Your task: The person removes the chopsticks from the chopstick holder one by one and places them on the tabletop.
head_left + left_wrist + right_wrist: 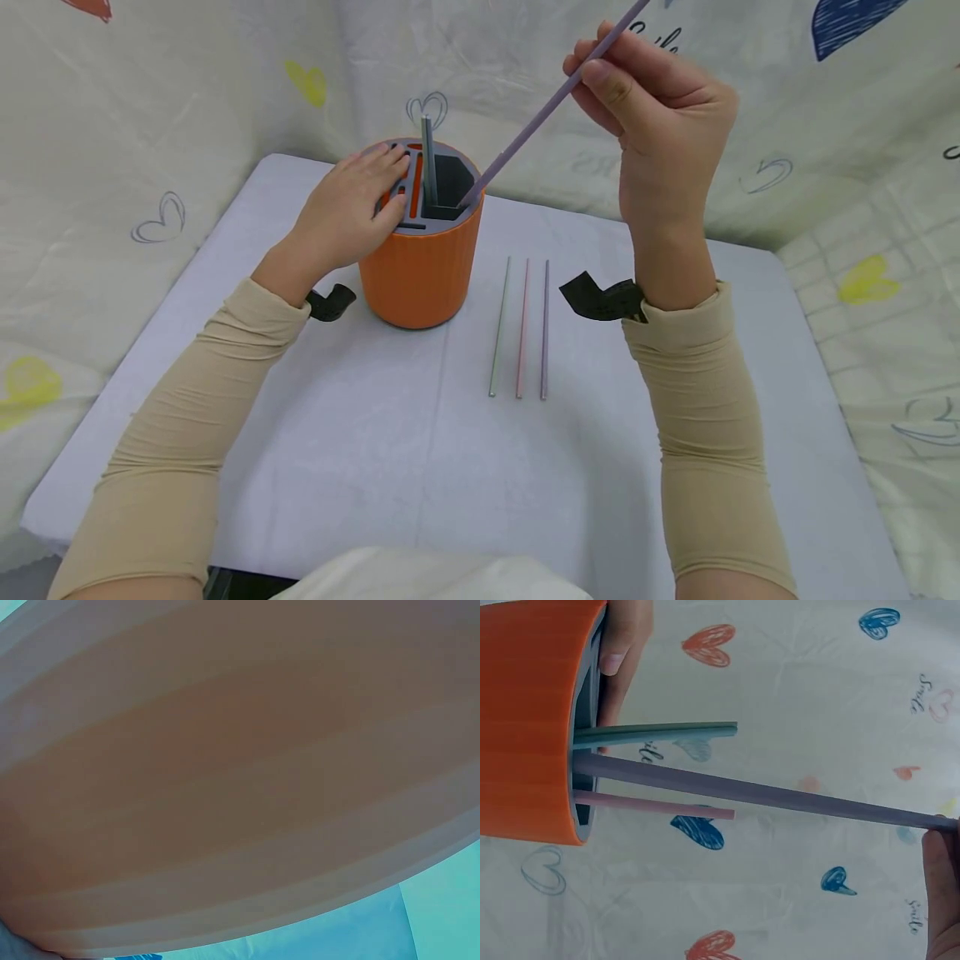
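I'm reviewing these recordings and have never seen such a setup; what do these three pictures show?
There is no machine here, only someone working bare-handed. The wide view comes from a camera worn on the head; the other two come from cameras on the wrists, and the left one shows mostly a blurred surface. The left hand rests on top of an orange holder. The right hand pinches a purple stick, its lower end at the holder's top. Nearby, a green stick, a pink stick and another purple stick lie on the white table.

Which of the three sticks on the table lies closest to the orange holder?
The green stick, leftmost in the row; the pink stick and purple stick lie farther right.
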Action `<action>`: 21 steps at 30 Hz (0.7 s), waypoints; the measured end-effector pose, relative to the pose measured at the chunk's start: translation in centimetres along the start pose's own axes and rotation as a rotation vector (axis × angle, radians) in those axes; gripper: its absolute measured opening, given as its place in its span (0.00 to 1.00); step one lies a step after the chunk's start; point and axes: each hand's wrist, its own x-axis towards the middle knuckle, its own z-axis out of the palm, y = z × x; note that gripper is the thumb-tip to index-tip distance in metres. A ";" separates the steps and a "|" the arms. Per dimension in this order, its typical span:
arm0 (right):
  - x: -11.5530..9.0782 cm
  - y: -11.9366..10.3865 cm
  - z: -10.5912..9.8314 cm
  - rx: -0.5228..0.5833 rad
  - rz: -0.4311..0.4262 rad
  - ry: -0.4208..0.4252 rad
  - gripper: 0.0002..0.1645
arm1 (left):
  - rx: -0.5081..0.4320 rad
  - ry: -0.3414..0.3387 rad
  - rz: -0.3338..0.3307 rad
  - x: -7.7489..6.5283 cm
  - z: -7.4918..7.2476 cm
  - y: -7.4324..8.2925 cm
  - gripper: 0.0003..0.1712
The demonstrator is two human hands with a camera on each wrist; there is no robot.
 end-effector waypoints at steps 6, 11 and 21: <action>-0.1 -0.6 -0.5 0.036 -0.028 0.035 0.11 | 0.002 -0.002 -0.002 0.0 0.1 0.0 0.33; -0.4 -1.2 -1.8 0.049 -0.016 0.084 0.12 | 0.001 -0.001 0.000 0.0 0.1 0.0 0.33; -0.5 -1.2 -6.5 0.109 0.186 0.134 0.13 | 0.004 -0.004 -0.005 0.1 0.2 0.1 0.33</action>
